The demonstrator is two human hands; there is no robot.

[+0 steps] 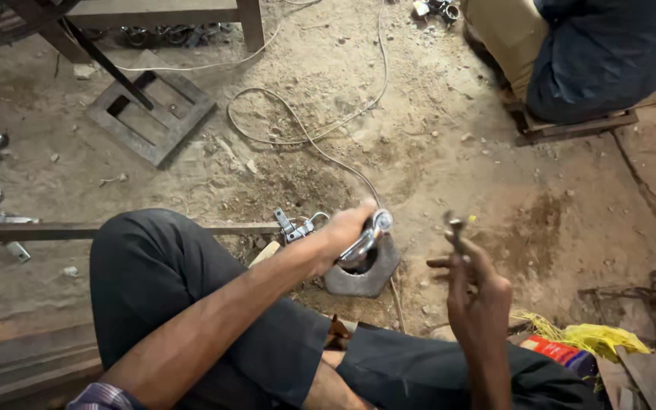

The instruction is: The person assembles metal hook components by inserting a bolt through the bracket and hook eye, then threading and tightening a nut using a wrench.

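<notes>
I see the grey metal block (pixel 366 275) on the dirt floor as my landmark. Left hand (pixel 343 231) is closed around a shiny metal part (pixel 370 235) resting on top of the block — could slip off. Right hand (pixel 474 285), right of the block, pinches a small metal piece (pixel 455 228) — easily dropped in the dirt.

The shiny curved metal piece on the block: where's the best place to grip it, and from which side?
Probably its upper rounded end, where the left hand already grips it. The shiny curved metal piece leans across the grey metal block, upper end raised and clear while its lower part rests on the block. Come from above and from the left; the right hand, holding a small metal part, occupies the other side.
</notes>
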